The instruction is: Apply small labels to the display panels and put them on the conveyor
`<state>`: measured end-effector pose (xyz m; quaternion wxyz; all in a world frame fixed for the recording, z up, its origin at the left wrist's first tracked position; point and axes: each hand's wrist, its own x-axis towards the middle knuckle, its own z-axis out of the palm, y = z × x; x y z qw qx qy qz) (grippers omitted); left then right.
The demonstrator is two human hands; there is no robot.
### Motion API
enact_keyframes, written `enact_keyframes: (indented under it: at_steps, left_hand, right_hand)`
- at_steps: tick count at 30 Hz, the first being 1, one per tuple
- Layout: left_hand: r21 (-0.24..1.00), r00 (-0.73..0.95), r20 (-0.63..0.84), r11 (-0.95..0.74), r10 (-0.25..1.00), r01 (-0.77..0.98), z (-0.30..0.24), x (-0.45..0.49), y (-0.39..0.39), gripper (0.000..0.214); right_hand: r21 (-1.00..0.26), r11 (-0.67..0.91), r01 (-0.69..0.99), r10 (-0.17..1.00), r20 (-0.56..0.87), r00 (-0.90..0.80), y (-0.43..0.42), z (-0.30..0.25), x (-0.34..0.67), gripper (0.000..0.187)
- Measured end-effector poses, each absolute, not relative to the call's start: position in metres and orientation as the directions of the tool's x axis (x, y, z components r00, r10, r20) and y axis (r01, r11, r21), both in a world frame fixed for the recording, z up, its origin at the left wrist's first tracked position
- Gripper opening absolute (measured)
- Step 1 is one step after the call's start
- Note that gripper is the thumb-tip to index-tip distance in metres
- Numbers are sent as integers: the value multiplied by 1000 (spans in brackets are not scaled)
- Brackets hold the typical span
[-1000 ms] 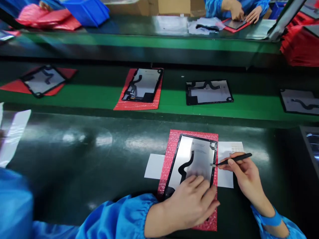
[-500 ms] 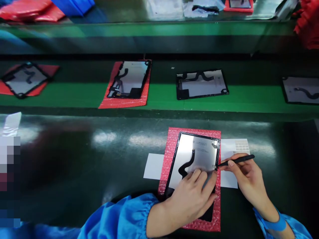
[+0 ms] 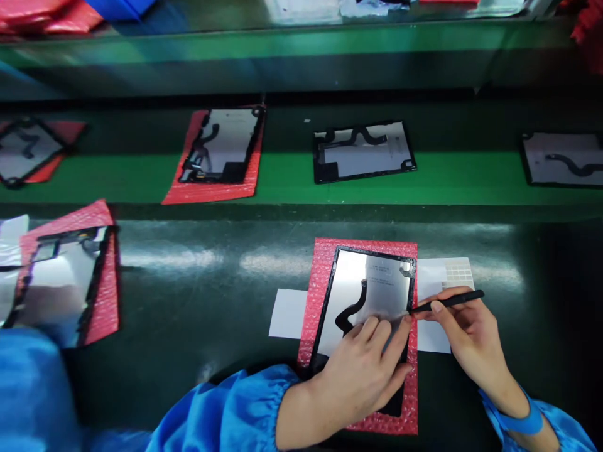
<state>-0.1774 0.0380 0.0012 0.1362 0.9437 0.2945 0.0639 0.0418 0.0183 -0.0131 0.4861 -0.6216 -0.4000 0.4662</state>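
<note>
A display panel (image 3: 348,267) with a silvery back, a black frame and a curved black ribbon cable (image 3: 353,311) lies on a pink bubble-wrap bag (image 3: 316,276). My left hand (image 3: 365,370) rests across its lower part, fingers stretched out and thumb apart, hiding the cable's lower end. The index fingertip touches the panel's right edge. My right hand (image 3: 471,329) grips black tweezers (image 3: 452,301) from the right. Their tip meets that edge beside my left index fingertip; anything under the fingertip is hidden.
White sheets (image 3: 288,314) stick out beneath the bag; the right one carries small labels (image 3: 458,272). On the green belt (image 3: 287,179) lie several similar panels (image 3: 365,150). At left, a co-worker's blue sleeve (image 3: 32,383) is near another panel (image 3: 66,276) on pink wrap.
My left index finger has reached up to the tweezer tip, covering a small light tab there. At left, a panel on pink wrap and a co-worker's sleeve have come into view.
</note>
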Motion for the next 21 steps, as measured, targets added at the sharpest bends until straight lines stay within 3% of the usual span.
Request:
enact_keyframes:
  at_steps: [9, 15, 21]
  left_hand:
    - [331, 815, 44, -778, 577, 533, 3, -176, 41, 62]
    - [395, 824, -4, -756, 566, 522, 5, -178, 46, 64]
    - [453, 824, -30, -727, 566, 516, 6, -181, 52, 72]
  right_hand:
    - [-982, -179, 55, 954, -160, 254, 18, -11, 38, 15]
    - [-994, -106, -33, 939, -110, 325, 23, -5, 56, 14]
    - [-983, -107, 147, 944, -54, 325, 32, -5, 113, 20]
